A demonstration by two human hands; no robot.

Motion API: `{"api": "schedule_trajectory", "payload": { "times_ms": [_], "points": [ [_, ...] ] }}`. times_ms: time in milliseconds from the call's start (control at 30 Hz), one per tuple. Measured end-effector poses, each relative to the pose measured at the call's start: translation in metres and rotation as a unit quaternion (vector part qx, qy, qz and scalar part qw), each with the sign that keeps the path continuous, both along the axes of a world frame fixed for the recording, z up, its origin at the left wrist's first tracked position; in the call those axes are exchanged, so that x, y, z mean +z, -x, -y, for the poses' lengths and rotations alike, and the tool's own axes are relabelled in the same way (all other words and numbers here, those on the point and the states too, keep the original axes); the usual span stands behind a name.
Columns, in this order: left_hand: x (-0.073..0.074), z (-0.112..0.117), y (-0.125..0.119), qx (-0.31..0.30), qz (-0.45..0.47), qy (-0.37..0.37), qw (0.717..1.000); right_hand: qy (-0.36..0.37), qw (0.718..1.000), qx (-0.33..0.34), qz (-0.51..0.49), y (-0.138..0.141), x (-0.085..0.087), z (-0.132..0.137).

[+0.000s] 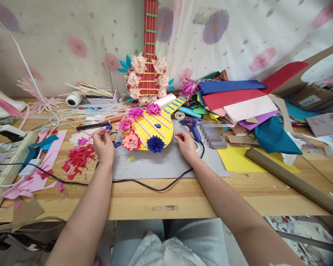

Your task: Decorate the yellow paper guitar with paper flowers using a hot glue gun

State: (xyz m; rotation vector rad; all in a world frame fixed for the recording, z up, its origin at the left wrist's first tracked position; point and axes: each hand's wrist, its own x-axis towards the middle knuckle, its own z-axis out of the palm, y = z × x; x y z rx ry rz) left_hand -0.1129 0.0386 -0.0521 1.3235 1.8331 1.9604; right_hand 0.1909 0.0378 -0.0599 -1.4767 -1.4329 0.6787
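A yellow paper guitar (150, 130) with pink strips and several paper flowers lies on a grey cutting mat (166, 162). A dark blue flower (155, 144) sits at its near edge, a coral one (131, 141) to the left. My left hand (103, 143) is left of the guitar, fingers curled in a pinch near a small blue scrap. My right hand (185, 143) rests at the guitar's right edge, fingertips pinched together on something too small to name.
A blue glue gun (192, 125) lies right of my right hand, its black cord looping along the table's front. Red paper scraps (79, 157) lie left. Coloured paper sheets (238, 103) pile at the right. A red paper guitar (149, 55) leans on the wall. A brown roll (291, 181) lies front right.
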Motion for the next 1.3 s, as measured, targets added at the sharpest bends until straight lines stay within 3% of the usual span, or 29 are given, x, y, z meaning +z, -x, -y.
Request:
{"api": "schedule_trajectory", "payload": {
  "times_ms": [367, 667, 833, 933, 1067, 1300],
  "points": [
    [0.0, -0.005, -0.004, -0.02, -0.023, -0.003, 1.0, -0.022, 0.999, 0.013, 0.041, 0.0, 0.005, 0.003],
    [0.007, 0.001, -0.009, -0.014, -0.025, -0.014, 0.999, 0.02, 1.0, 0.012, -0.015, 0.002, 0.001, 0.002],
    [0.013, 0.006, -0.011, 0.016, -0.058, -0.011, 0.998, -0.073, 0.997, -0.011, 0.035, 0.002, 0.01, 0.006],
    [0.016, 0.008, -0.011, 0.017, -0.067, -0.019, 0.997, -0.122, 0.986, 0.015, 0.117, 0.005, 0.025, 0.004],
    [0.018, 0.009, -0.01, 0.023, -0.069, -0.032, 0.997, -0.11, 0.964, 0.087, 0.228, 0.015, 0.045, -0.012],
    [0.019, 0.011, -0.01, 0.019, -0.07, -0.04, 0.997, -0.149, 0.881, 0.164, 0.418, 0.028, 0.061, -0.044]
  ]
}}
